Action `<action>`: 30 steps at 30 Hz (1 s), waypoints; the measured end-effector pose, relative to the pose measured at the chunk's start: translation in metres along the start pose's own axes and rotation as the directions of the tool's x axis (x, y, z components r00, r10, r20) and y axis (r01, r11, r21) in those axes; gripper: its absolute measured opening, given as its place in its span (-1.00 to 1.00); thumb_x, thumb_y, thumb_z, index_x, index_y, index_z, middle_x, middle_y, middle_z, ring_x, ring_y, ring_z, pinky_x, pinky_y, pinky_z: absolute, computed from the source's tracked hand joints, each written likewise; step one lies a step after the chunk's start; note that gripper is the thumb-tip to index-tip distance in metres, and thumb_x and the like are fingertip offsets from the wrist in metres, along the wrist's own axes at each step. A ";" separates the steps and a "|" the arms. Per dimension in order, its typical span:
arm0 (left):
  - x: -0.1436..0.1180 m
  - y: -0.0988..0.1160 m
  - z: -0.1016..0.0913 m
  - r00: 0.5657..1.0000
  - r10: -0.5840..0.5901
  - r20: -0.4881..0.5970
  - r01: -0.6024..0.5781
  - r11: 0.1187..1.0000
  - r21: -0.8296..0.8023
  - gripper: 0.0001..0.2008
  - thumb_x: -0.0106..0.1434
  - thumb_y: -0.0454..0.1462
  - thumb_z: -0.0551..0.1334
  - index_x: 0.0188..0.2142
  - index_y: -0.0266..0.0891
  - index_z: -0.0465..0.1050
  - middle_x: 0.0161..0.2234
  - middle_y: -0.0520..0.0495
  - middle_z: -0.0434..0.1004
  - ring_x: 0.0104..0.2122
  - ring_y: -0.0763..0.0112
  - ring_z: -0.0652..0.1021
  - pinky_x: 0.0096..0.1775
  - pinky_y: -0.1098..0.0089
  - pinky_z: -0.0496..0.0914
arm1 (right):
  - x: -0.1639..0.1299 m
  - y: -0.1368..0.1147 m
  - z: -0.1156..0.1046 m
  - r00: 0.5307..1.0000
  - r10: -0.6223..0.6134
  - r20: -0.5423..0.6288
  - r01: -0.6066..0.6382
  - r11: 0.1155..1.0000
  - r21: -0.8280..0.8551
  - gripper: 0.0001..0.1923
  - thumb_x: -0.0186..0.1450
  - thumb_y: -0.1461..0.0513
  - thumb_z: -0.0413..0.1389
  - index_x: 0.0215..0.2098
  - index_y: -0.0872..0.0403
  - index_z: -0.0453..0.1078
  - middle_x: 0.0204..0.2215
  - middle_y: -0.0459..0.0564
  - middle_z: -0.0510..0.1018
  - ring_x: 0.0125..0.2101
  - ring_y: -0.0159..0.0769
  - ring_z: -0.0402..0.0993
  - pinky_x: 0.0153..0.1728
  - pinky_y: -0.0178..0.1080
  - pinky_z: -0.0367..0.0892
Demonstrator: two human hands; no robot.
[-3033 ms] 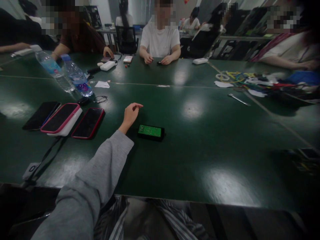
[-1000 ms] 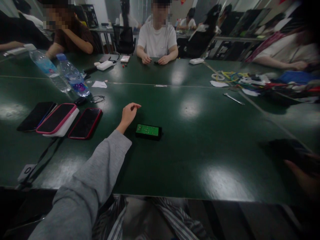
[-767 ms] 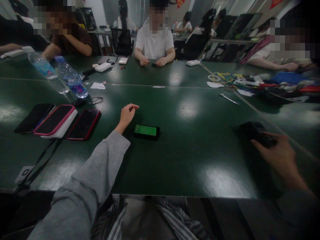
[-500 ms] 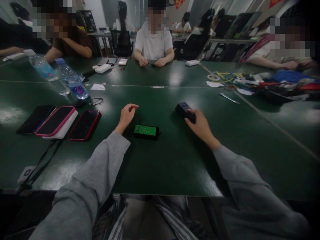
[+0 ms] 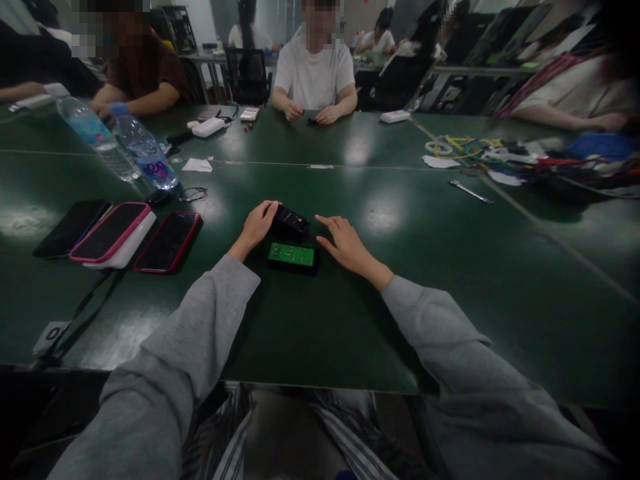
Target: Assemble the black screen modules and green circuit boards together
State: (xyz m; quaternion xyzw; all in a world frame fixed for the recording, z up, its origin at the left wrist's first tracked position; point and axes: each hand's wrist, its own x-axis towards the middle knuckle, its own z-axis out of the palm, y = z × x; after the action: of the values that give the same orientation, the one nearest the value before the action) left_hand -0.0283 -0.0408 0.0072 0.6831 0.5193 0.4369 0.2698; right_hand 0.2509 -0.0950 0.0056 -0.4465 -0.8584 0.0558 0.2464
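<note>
My left hand (image 5: 258, 228) is closed on the left end of a black plastic casing piece (image 5: 292, 220), which is tilted just above or on the table; I cannot tell which. Several small light spots show on the face of the casing piece. Off its right end, my right hand (image 5: 345, 247) has its fingers stretched out, with a small gap to the piece and nothing held. Nearer to me lies a black casing with a green circuit board (image 5: 292, 255) face up in it, untouched by either hand.
Phones, one in a red case (image 5: 169, 243) and one in a pink case (image 5: 111, 231), lie left. Water bottles (image 5: 146, 150) stand behind them. A wrench (image 5: 471, 192) and a heap of cables (image 5: 540, 160) are at right. A person in a white shirt (image 5: 316, 70) sits opposite.
The black casing piece has gone from my right hand on the right to my left hand, behind the circuit board. My right hand has moved left and let go of it.
</note>
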 end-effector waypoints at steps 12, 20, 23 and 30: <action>-0.001 0.005 0.002 0.999 0.030 -0.035 -0.028 0.997 0.072 -0.72 0.45 -0.15 0.06 -0.12 -0.11 0.54 -0.08 -0.08 0.63 -0.02 0.21 0.56 0.09 0.21 0.38 | 0.000 -0.018 -0.009 0.991 -0.121 0.055 0.123 0.992 -0.032 -0.43 0.51 0.15 -0.12 0.46 -0.17 -0.07 0.12 0.14 0.29 0.04 -0.01 0.30 0.01 0.08 0.37; 0.000 0.002 0.006 0.995 0.010 -0.098 0.015 0.969 0.247 -0.65 0.46 -0.10 0.01 -0.27 -0.18 0.49 -0.19 -0.20 0.59 -0.09 0.11 0.52 0.10 0.08 0.33 | 0.001 -0.015 -0.007 0.988 -0.137 0.072 0.138 0.990 -0.015 -0.42 0.50 0.17 -0.09 0.45 -0.20 -0.05 0.04 0.12 0.34 -0.04 -0.03 0.34 -0.05 0.04 0.39; 0.000 0.000 0.006 0.996 0.019 -0.088 0.003 0.971 0.240 -0.63 0.47 -0.09 -0.01 -0.28 -0.18 0.49 -0.19 -0.21 0.58 -0.10 0.11 0.51 0.10 0.07 0.33 | 0.001 -0.014 -0.007 0.987 -0.140 0.075 0.141 0.990 -0.016 -0.42 0.49 0.17 -0.09 0.45 -0.17 -0.04 0.02 0.13 0.35 -0.06 -0.03 0.34 -0.06 0.03 0.39; 0.000 0.000 0.005 0.995 0.028 -0.096 -0.007 0.977 0.212 -0.63 0.46 -0.06 0.02 -0.30 -0.16 0.50 -0.26 -0.17 0.57 -0.15 0.15 0.51 0.09 0.10 0.33 | 0.001 -0.016 -0.009 0.988 -0.133 0.076 0.134 0.991 -0.013 -0.41 0.49 0.17 -0.10 0.45 -0.20 -0.05 0.01 0.11 0.38 -0.07 -0.03 0.34 -0.07 0.01 0.38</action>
State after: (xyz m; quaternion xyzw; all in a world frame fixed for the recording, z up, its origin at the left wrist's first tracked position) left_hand -0.0241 -0.0403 0.0045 0.6901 0.5695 0.4146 0.1657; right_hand 0.2424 -0.1049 0.0187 -0.3878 -0.8954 0.0480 0.2133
